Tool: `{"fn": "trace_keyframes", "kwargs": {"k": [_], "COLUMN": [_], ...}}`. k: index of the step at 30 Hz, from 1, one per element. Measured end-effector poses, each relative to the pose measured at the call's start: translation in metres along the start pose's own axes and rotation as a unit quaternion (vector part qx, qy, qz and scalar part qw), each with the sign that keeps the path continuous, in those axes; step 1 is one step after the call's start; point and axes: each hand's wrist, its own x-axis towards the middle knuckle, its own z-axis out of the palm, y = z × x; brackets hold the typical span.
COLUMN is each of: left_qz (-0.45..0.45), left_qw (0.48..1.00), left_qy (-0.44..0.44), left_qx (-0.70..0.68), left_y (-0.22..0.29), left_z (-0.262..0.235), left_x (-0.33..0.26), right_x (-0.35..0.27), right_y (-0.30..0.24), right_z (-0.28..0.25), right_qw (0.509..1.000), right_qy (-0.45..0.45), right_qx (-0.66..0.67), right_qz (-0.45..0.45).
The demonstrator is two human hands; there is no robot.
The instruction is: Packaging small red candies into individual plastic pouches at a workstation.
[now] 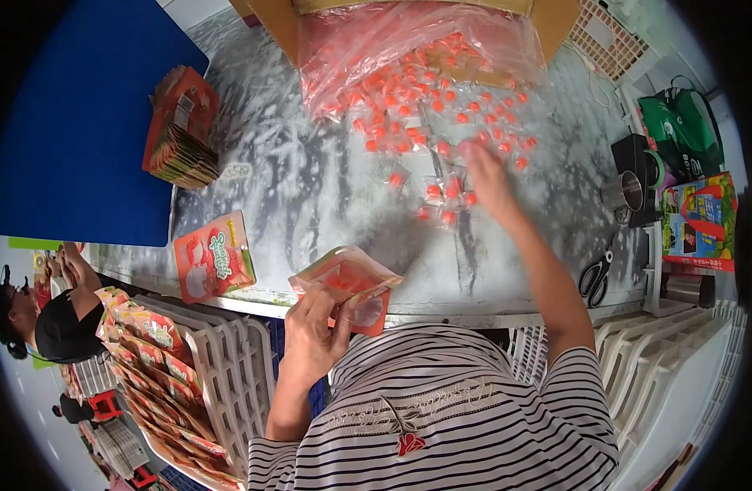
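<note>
My left hand (pixel 314 327) holds an orange-red pouch (pixel 347 282) open at the table's near edge, fingers gripping its mouth. My right hand (pixel 484 176) reaches far across the grey table (pixel 310 196) into a scatter of small clear sachets with orange sweets (pixel 441 131), fingers resting on a few of them. Whether it has pinched one is unclear. More sachets spill from a clear plastic bag (pixel 408 41) inside a cardboard box at the back.
A single flat pouch (pixel 212 258) lies at the near left; a stack of pouches (pixel 179 131) stands farther left by a blue board (pixel 73 123). Filled pouches (pixel 155 368) fill a white crate at lower left. Scissors (pixel 595 278), a metal cup (pixel 624 195); another person (pixel 49 319) at left.
</note>
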Motion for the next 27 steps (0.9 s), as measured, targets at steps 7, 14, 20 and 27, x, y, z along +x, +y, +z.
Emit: {"fn": "trace_keyframes", "kwargs": {"k": [7, 14, 20, 27], "left_qz": [-0.006, -0.001, -0.01, 0.056], "left_qw": [1.0, 1.0, 1.0, 0.998], "left_qy": [0.01, 0.0, 0.014, 0.011], "left_qx": [-0.002, 0.001, 0.009, 0.032], "left_y": [-0.002, -0.002, 0.001, 0.0], "left_z": [0.001, 0.004, 0.004, 0.007], "left_x": [-0.007, -0.001, -0.004, 0.006], "right_x": [-0.019, -0.05, -0.061, -0.046], "right_y": [-0.01, -0.048, -0.033, -0.043], "right_z": [-0.001, 0.033, 0.031, 0.0], "right_qw": [0.997, 0.972, 0.971, 0.972], "right_qy": [-0.016, -0.013, -0.038, -0.009], "right_qx": [-0.051, -0.189, -0.181, 0.193], "right_qz": [-0.053, -0.14, -0.15, 0.137]}}
